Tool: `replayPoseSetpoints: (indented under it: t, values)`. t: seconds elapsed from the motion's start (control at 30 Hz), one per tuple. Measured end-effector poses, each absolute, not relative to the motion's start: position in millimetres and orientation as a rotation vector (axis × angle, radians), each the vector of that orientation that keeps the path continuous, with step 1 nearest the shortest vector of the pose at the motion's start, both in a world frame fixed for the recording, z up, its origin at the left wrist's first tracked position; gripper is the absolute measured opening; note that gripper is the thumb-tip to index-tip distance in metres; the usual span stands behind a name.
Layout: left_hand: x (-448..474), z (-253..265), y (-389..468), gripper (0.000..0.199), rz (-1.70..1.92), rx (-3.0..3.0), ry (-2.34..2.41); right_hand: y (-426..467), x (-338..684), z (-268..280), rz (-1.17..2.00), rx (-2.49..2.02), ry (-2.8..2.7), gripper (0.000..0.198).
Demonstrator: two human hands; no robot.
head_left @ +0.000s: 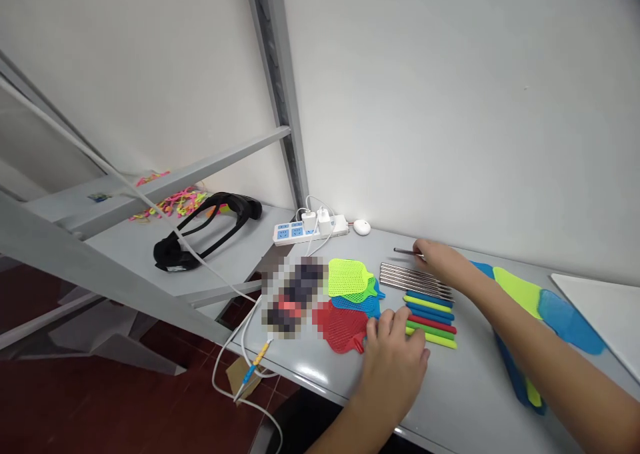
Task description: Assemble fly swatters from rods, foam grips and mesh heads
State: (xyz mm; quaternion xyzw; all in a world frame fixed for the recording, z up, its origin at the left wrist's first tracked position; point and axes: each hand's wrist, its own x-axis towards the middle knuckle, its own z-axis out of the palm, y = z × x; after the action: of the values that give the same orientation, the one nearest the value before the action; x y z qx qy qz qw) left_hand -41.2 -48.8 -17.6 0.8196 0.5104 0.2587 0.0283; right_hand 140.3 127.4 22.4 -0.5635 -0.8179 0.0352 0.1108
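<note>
My right hand (436,258) pinches a thin metal rod (404,251) above a row of several similar metal rods (410,279). Below that row lie several coloured plastic handles (430,306) in blue, yellow, red and green, side by side. Against the left ends of the lower handles rests my left hand (394,351), its fingers bent and slightly apart, holding nothing that I can see. Just left of it are red mesh fly swatter heads (345,331). Yellow (346,277), green and blue (357,305) swatter heads overlap above them.
A white power strip (286,234) with chargers and a white round case (362,227) sit by the wall. A black headset strap (240,207) lies on the left shelf. Blue and yellow mesh pieces (570,317) lie beside my right forearm, near a white panel (595,301).
</note>
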Motion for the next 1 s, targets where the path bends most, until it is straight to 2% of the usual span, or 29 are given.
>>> replayPoseSetpoints:
  t: [0.13,0.23,0.4,0.5,0.6,0.73,0.87,1.0]
  values:
    - [-33.7,-25.6,-47.9,0.018,0.786,2.503,1.666,77.4,160.3,53.6,-0.037,-1.699,-2.059,0.022]
    - [-32.4,-31.7,-49.7,0.015,0.809,2.53,1.634,25.7,171.0,62.8,-0.029,-1.534,-1.511,0.018]
    - [-26.0,-37.4,-54.8,0.019,0.866,2.564,1.483,-48.7,167.8,40.9,0.414,-1.064,-0.86,0.006]
    - [-23.4,-24.5,-68.5,0.011,0.868,2.553,1.239,-84.2,165.7,29.3,0.679,-0.877,-0.558,0.006]
    - [-21.8,-6.9,-95.4,0.019,0.886,2.357,0.99,-119.0,166.1,32.3,0.821,-0.755,-0.325,0.015]
    - [-20.9,-8.4,-135.8,0.023,0.868,1.928,0.921,-161.1,163.3,46.8,0.8,-0.686,-0.204,0.031]
    - [-33.8,-27.8,-163.3,0.028,0.745,1.744,0.911,-194.1,152.5,53.3,0.733,-0.661,-0.246,0.038]
    - [-59.2,-26.9,-174.9,0.029,0.788,1.717,0.966,-217.5,135.7,56.0,0.765,-0.58,-0.329,0.042]
